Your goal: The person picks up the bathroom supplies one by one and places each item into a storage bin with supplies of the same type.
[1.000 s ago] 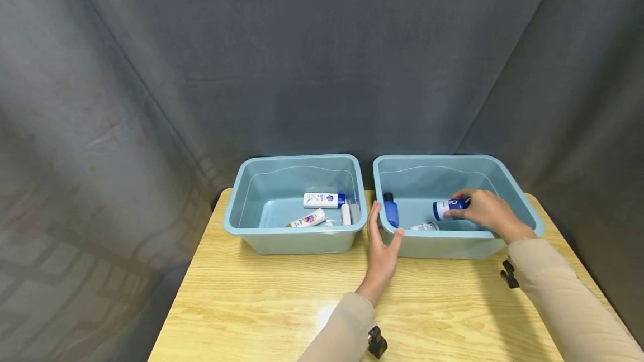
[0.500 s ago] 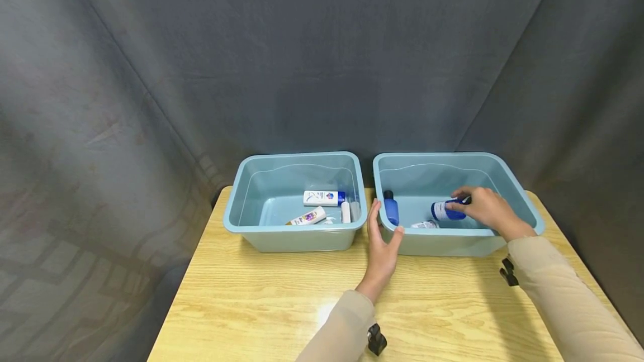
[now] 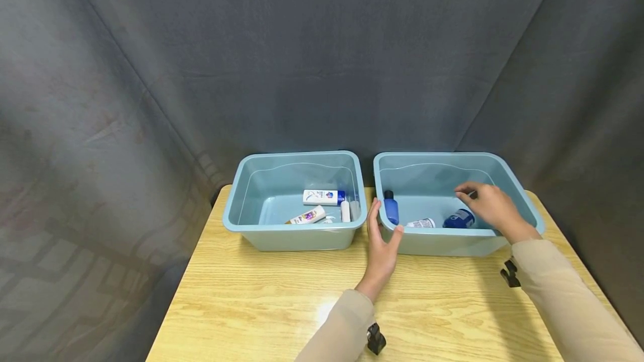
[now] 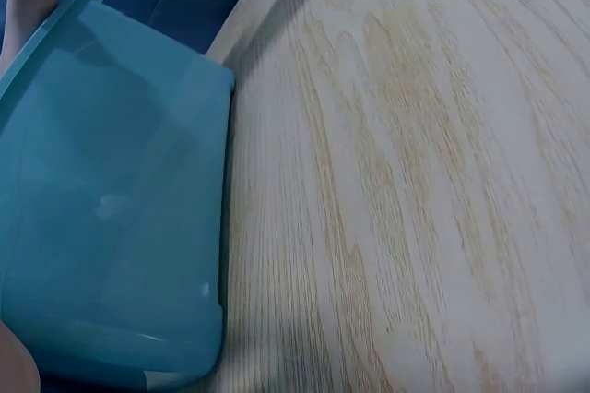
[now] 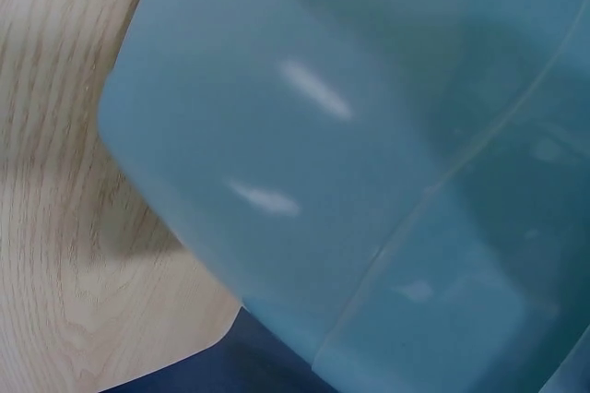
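In the head view, my left hand (image 3: 382, 253) rests against the front left corner of the right blue bin (image 3: 435, 243), thumb on the front and fingers along the left side. Over that bin's right part hangs my right hand (image 3: 490, 205), fingers bent and nothing visible between them. A dark blue bottle (image 3: 459, 218) with a white-printed label lies just below and left of it, apart from the fingers. Also inside are a blue bottle with a black cap (image 3: 391, 208) at the left wall and a white printed container (image 3: 421, 223), partly hidden by the front rim.
The left blue bin (image 3: 294, 239) stands beside it, holding a white bottle with a blue cap (image 3: 323, 198), a white bottle with a purple label (image 3: 308, 215) and smaller white items. Both bins stand on a wooden table (image 3: 261, 295) before a grey curtain (image 3: 322, 71).
My right hand has let go of the dark blue bottle, which has shifted right and turned at the front of the bin. The white container has tilted slightly. My left hand has stayed put.
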Tool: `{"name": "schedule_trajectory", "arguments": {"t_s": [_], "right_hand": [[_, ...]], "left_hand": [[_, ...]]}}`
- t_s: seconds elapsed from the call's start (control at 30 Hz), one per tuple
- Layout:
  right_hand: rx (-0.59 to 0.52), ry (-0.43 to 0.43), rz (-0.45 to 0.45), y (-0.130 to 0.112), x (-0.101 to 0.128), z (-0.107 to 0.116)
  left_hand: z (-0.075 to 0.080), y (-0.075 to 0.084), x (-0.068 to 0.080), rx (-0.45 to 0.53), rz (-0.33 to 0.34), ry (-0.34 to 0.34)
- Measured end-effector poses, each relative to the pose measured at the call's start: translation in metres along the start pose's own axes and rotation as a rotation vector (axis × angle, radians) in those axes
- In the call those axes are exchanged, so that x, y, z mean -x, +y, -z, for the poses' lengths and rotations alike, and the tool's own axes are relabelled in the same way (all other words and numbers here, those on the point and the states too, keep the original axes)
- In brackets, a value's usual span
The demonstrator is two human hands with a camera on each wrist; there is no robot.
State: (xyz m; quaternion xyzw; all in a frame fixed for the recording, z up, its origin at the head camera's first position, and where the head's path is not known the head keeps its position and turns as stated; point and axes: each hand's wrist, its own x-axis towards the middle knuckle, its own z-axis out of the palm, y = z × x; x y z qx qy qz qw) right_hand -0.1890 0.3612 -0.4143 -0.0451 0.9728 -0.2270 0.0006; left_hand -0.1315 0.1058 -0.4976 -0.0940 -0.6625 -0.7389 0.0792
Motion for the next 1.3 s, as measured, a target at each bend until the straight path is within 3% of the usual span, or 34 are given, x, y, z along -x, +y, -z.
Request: {"name": "schedule_trajectory", "arguments": {"t_s": [0.27, 0.53, 0.67, 0.9, 1.3], "right_hand": [[0.019, 0.066, -0.021, -0.008, 0.008, 0.003], [0.001, 0.231, -0.025, -0.019, 0.025, 0.006], [-0.025, 0.323, -0.018, -0.025, 0.034, 0.004], [-0.047, 0.403, 0.010, -0.034, 0.049, -0.001], [-0.081, 0.506, 0.033, -0.047, 0.071, -0.015]], "left_hand": [[0.002, 0.001, 0.001, -0.040, 0.012, -0.004], [0.005, 0.011, 0.003, -0.063, 0.070, -0.012], [0.008, 0.014, 0.003, -0.054, 0.066, -0.026], [0.018, 0.018, 0.009, -0.069, 0.093, -0.057], [0.034, 0.022, 0.012, -0.095, 0.025, -0.105]]}}
